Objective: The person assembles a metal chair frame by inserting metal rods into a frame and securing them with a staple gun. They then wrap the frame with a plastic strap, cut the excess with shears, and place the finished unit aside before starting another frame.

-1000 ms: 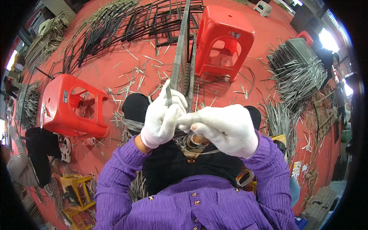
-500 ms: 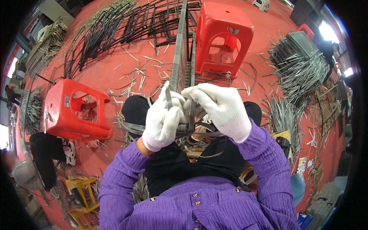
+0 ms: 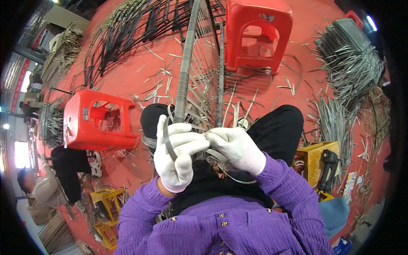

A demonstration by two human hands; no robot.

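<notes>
At left, a red stool [image 3: 76,123] stands on the floor. The left hand [image 3: 176,155], in a white glove, is half curled with a gray strip [image 3: 169,144] caught across its fingers, at the lower end of the wrapped bar [image 3: 187,63], between the knees. Just beside it, the right hand [image 3: 238,148] draws its fingers to a point; whether they pinch anything, I cannot tell. Farther right is a yellow stool [image 3: 310,155]. The step looks like winding strip around the bar; the next move likely calls for keeping it taut.
</notes>
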